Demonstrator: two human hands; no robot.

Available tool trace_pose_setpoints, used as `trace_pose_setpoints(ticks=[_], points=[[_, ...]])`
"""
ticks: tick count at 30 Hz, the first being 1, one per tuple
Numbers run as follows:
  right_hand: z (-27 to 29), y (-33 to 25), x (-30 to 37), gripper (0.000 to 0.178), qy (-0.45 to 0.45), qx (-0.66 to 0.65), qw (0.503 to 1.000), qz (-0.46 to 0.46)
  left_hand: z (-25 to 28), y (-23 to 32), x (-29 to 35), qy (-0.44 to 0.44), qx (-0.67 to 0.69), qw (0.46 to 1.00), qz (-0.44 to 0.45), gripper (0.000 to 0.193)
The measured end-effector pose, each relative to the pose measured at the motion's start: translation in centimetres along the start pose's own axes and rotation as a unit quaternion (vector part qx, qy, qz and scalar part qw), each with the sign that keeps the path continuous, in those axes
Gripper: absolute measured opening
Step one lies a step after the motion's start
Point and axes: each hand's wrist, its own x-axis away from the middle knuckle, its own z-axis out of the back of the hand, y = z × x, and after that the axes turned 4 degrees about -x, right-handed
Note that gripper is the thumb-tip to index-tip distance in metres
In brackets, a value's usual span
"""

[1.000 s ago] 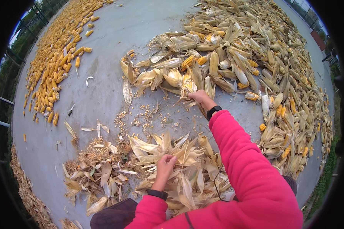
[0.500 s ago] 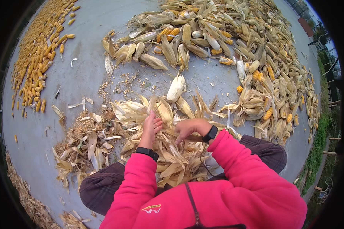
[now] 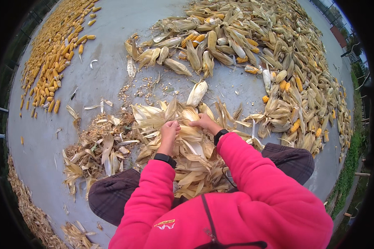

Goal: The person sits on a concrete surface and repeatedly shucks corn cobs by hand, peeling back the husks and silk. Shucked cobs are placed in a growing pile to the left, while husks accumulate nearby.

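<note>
Between my legs lies a heap of dry corn husks (image 3: 199, 176). My left hand (image 3: 169, 132) is over its left part with fingers curled in; whatever they hold is hidden. To the right, my right hand (image 3: 205, 123) pinches the pale husk of an ear of corn (image 3: 190, 113), thumb and fingers closed at its near end. Loose husk leaves (image 3: 154, 116) spread out beside my left hand. Just beyond the heap rests another ear in its pale husk (image 3: 197, 93), touched by neither hand.
A large pile of unhusked corn (image 3: 278, 54) curves along the far and right side. Bare yellow cobs (image 3: 50, 70) cover the floor at far left. Husk scraps and chaff (image 3: 97, 145) lie by my left knee. Loose kernels (image 3: 164, 89) dot the grey floor (image 3: 112, 54).
My left hand has gone from flat and stretched out to curled. My right hand has moved forward from above the husks and taken hold of the ear's husk. The view has shifted slightly.
</note>
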Motion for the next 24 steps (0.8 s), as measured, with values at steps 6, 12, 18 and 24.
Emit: trace_pose_setpoints(ticks=[6,12,18,24], points=[[-2.9,-4.4,8.4,0.069,-0.094,0.012,0.971,0.218,-1.4,4.3,2.9,0.084,0.074,0.969,-0.220,0.026],[-5.5,-11.2,12.3,0.046,0.071,0.129,0.891,0.429,-2.0,8.6,8.4,0.064,-0.022,0.930,-0.361,0.021],[-6.0,-16.4,14.8,0.025,0.009,0.175,0.831,0.527,-1.8,11.3,13.1,-0.084,0.246,0.917,-0.303,0.025],[-5.8,-18.1,16.6,0.017,-0.046,0.184,0.844,0.502,-0.1,12.8,14.9,-0.191,0.292,0.912,-0.217,0.026]])
